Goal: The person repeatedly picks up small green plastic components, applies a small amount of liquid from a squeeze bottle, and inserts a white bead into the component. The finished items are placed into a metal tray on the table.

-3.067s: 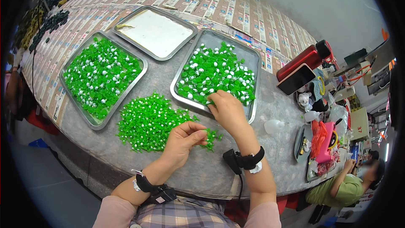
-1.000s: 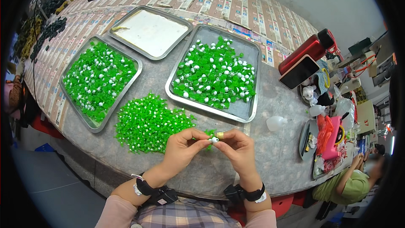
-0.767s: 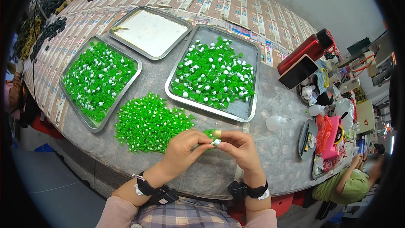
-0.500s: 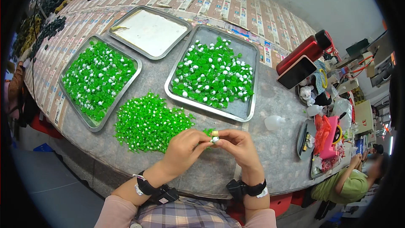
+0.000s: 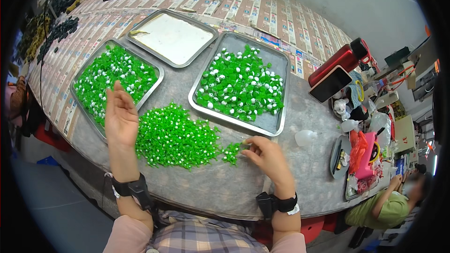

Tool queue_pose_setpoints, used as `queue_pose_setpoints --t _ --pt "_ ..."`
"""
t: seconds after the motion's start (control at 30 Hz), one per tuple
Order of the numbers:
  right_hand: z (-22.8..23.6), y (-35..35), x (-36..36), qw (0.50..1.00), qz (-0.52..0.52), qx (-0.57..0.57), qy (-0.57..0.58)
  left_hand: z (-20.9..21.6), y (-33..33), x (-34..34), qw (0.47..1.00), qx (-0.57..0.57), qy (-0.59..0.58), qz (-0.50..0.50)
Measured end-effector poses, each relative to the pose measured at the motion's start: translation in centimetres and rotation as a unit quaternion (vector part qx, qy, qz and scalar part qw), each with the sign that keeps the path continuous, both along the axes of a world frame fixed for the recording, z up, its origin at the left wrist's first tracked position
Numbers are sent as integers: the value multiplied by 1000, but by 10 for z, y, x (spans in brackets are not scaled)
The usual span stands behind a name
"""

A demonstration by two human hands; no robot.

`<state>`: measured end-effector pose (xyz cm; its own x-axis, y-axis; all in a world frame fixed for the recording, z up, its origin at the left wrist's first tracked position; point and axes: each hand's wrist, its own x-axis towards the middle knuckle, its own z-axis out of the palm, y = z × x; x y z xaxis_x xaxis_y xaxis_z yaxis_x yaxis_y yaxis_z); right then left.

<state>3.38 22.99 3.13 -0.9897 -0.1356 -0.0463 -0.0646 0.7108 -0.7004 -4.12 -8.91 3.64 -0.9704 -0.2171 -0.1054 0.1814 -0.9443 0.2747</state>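
My left hand (image 5: 122, 119) is raised over the near right rim of the left metal tray (image 5: 159, 77). Its fingers are stretched out, and I see nothing in them. Green pieces with white, dark-dotted beads fill that tray. My right hand (image 5: 269, 159) is beside a small cluster of green pieces (image 5: 230, 152) on the table, thumb and forefinger bent and slightly apart. A yellowish band shows at the forefinger's tip. Between my hands lies a large heap of small green pieces with white spots (image 5: 176, 136). Farther off, a right metal tray (image 5: 234, 118) holds more green-and-white pieces.
A third tray (image 5: 176, 40) with a white sheet stands at the back. To the right are a white squeeze bottle (image 5: 305, 137), a phone (image 5: 331, 84) against a red flask (image 5: 335, 63), and a pink container (image 5: 367, 152). A person in green (image 5: 382, 208) sits at far right.
My hands were together, pinching a small white bead piece. Now my left hand has swung left to the left tray and opened; my right hand has shifted slightly right, beside the small cluster.
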Motion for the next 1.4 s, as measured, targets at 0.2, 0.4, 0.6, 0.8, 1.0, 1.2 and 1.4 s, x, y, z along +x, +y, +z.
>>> queue_pose_setpoints --t 0.2,0.4,0.6,0.8,1.0,1.2,1.4 --pt "-9 2 5 976 -55 -209 -22 -13 96 42 941 -214 4 -263" --pt "7 -10 12 851 -68 -509 -113 -5 150 70 812 -509 105 -266" --pt "12 -18 15 890 -108 -438 -70 -15 149 71 828 -469 51 -304" --pt "17 70 16 782 -407 -171 441 -18 143 68 887 -307 -35 -343" --pt "-39 124 20 943 -320 -49 73 -23 144 68 877 -270 -36 -396" --pt "15 60 15 882 -314 -300 184 -27 140 65 872 -250 -58 -416" --pt "46 11 29 882 -254 -266 296 -26 138 64 883 -190 -57 -426"
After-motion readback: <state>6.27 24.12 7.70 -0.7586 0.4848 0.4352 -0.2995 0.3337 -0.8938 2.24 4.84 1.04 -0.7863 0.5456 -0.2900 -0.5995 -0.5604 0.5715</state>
